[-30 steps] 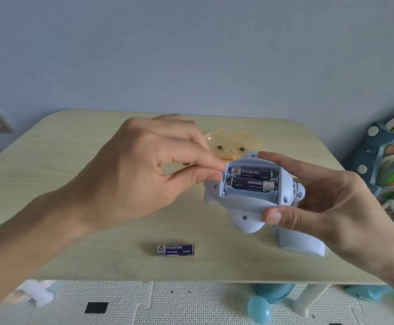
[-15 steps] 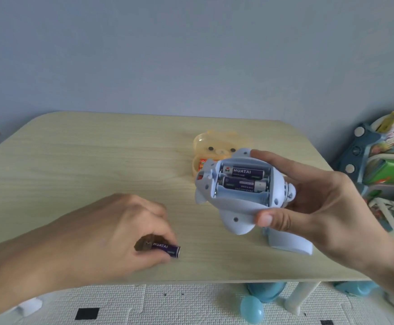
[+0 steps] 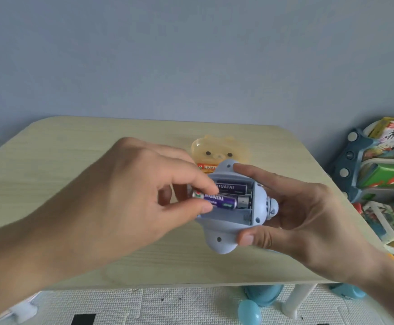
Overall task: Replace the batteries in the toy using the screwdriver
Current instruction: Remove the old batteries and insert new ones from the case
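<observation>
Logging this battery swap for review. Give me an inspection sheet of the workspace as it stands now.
Surface: pale wood-grain table.
Job's things: light blue plastic toy, compartment open, one purple battery seated; second purple battery tilted in its slot. Screwdriver: not seen.
Clutter: translucent yellow bear-faced box behind the toy.
Hands: left hand pinches the second battery; right hand holds the toy.
Cables: nothing seen.
Surroundings: blue-grey wall, white foam floor mat, toy shelf at right.

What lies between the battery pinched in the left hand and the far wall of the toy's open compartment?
In the head view, one seated battery lies between the held battery and the far wall of the toy, which the right hand holds.
</observation>
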A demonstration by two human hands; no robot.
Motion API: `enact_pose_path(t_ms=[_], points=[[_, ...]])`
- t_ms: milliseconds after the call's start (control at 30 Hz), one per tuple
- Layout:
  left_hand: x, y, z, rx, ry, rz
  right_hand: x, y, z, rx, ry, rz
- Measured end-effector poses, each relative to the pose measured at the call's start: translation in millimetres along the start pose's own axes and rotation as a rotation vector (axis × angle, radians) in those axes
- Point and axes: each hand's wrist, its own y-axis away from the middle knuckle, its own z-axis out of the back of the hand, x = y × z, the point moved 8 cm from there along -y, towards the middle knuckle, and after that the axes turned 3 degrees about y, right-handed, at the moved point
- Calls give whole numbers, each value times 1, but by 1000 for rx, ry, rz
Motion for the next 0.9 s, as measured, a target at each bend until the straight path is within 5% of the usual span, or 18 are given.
enact_pose_path(t_ms=[467,700,900], points=[[20,5,-26,-3,123,50,-7,1,0,-5,-118,15],[53,9,-36,142,773,460,-3,-2,4,-24,-169,52],[55,15,-54,254,981,607,-4,-2,0,-6,-128,66]])
